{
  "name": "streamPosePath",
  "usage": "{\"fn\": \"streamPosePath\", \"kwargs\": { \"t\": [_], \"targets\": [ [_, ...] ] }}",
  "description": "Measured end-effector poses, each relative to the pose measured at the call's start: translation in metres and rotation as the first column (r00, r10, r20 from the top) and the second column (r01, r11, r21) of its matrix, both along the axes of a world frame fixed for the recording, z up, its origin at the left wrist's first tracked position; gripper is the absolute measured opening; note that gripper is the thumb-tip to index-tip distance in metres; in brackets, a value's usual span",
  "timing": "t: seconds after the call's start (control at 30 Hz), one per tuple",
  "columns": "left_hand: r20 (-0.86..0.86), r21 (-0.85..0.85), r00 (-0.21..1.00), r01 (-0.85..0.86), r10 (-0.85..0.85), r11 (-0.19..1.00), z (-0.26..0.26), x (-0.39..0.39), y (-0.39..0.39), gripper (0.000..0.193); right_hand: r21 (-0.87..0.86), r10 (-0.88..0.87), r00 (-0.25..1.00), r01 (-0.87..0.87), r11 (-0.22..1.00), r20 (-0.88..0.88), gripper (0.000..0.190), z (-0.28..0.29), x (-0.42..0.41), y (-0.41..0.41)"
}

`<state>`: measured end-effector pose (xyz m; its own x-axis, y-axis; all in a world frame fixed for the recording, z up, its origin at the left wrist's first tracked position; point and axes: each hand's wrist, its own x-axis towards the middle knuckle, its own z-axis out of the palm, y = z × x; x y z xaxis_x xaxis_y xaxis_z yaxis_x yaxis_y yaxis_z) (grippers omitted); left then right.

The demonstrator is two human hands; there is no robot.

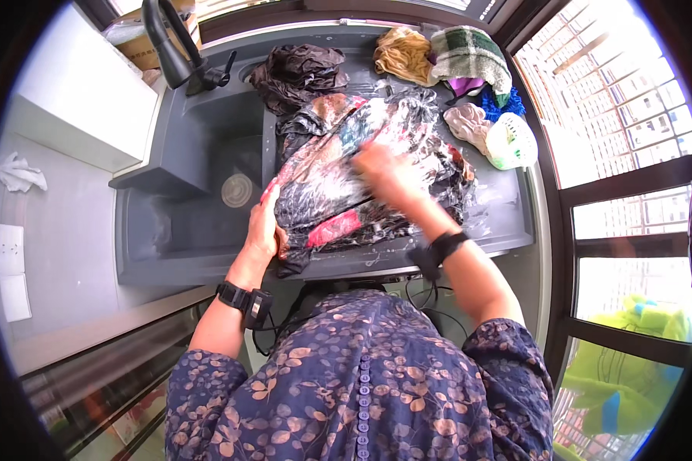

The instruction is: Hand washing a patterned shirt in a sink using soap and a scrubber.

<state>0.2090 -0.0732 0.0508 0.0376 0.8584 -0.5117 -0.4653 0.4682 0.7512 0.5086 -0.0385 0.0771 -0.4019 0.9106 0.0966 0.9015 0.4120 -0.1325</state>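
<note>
A wet, patterned dark garment (pixel 323 190) with red and white patches lies spread on the ribbed slab of a grey laundry sink, whitish suds over it. My left hand (pixel 262 222) holds the garment's left edge beside the basin. Over the middle of the cloth is my right hand (pixel 380 173), blurred by motion, its fingers curled; whether it grips the cloth or some small thing cannot be told. A crumpled dark wet cloth (pixel 300 75) sits behind the garment, near the tap.
The sink basin (pixel 207 213) with its drain is on the left, under a black tap (pixel 176 57). At the back right lie a tan cloth (pixel 403 55), a green-and-white checked towel (pixel 470 55), a pale cloth (pixel 467 124), a blue fringed item (pixel 510 102) and a white plastic basket (pixel 513 141).
</note>
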Motion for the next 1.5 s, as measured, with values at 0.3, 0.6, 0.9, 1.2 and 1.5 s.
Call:
{"fn": "streamPosePath", "kwargs": {
  "t": [0.3, 0.6, 0.9, 1.2, 1.5],
  "targets": [
    [-0.254, 0.223, 0.871, 0.476, -0.421, 0.851, 0.018, 0.033, -0.020, 0.029, -0.127, 0.013, 0.990, -0.031, 0.991, -0.138, 0.038, 0.003, -0.034, 0.025],
    [-0.345, -0.004, 0.779, 0.557, -0.524, 0.831, 0.013, 0.008, -0.031, 0.022, 0.235, -0.053, 0.972, 0.109, 0.966, -0.231, 0.035, -0.018, -0.015, 0.077],
    [-0.679, -0.008, 0.590, 0.590, -0.437, 0.807, 0.020, -0.007, -0.019, 0.040, 0.197, 0.089, 0.986, -0.061, 0.979, -0.138, 0.035, -0.008, -0.056, 0.075],
    [-0.595, 0.264, 0.802, 0.256, -0.052, 0.930, -0.001, -0.048, 0.015, 0.043, 0.167, 0.187, 0.981, -0.193, 0.967, 0.047, 0.035, -0.002, -0.015, -0.008],
    [-0.062, 0.174, 0.997, 0.047, -0.036, 0.984, 0.018, -0.029, 0.062, 0.022, 0.101, -0.305, 0.952, 0.303, 0.948, 0.000, 0.040, -0.003, 0.057, -0.011]
  ]
}}
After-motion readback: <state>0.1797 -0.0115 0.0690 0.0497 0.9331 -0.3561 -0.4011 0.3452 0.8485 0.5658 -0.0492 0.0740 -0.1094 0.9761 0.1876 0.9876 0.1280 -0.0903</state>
